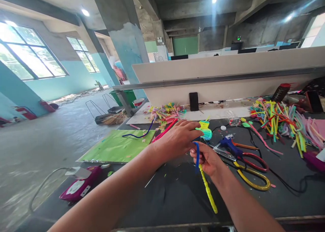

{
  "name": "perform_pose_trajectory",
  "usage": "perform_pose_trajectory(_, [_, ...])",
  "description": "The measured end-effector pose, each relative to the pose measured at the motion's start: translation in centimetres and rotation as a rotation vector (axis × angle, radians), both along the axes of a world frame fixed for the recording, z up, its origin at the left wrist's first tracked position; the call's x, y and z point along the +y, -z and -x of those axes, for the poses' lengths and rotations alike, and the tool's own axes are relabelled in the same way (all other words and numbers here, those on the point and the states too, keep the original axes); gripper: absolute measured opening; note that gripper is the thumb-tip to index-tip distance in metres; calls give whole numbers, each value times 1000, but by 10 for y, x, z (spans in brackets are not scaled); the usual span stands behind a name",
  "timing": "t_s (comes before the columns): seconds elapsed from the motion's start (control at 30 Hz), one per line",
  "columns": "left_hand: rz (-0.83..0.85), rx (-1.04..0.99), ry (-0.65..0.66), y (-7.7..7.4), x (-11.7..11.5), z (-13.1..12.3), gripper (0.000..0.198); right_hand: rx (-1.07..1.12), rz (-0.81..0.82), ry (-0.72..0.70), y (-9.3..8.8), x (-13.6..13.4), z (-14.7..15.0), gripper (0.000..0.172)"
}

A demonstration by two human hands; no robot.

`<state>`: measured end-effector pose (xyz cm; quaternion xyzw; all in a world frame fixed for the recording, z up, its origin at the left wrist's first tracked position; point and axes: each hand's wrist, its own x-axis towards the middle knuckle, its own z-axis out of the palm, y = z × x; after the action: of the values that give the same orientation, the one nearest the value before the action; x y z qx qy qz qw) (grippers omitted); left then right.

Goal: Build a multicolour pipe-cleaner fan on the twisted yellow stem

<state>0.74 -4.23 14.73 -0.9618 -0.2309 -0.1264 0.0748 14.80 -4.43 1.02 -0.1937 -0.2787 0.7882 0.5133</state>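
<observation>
My left hand (179, 137) reaches over the dark table, its fingers bent together above a blue pipe cleaner. Just below and to the right, my right hand (207, 157) pinches the blue pipe cleaner (197, 159), whose end hangs down in front of the fingers. A yellow twisted stem (208, 191) comes out under my right hand and slants toward the front edge. Beyond my left fingertips shows a yellow and turquoise fuzzy piece (205, 132), partly covered by the hand; whether it joins the stem is hidden.
Scissors (254, 181) and a blue glue gun (231, 147) lie to the right. Behind are heaps of pipe cleaners (276, 120) and an upright phone (193, 101). At left are a green sheet (114, 145) and a purple power strip (81, 184).
</observation>
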Motion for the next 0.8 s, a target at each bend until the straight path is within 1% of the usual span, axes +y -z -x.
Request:
perform_pose_trajectory(0.13, [110, 12, 58, -4, 8, -4, 24, -37, -4, -40, -1, -2, 2, 21])
perform_pose_trajectory(0.23, [224, 32, 25, -7, 16, -7, 21, -60, 1, -91, -4, -4, 4, 24])
perform_pose_trajectory(0.33, [341, 83, -12, -13, 26, -10, 16, -75, 22, -113, -5, -5, 5, 26])
perform_pose_trajectory(0.43, [414, 115, -34, -20, 32, -15, 11, -79, 35, -134, -4, -5, 5, 25])
perform_pose_trajectory(0.63, [465, 155, -36, -28, 36, -23, 18, -86, 23, -124, -1, -4, 4, 24])
perform_pose_trajectory(0.8, [567, 228, -30, -32, 39, -24, 31, -101, 17, -104, 0, -4, 4, 24])
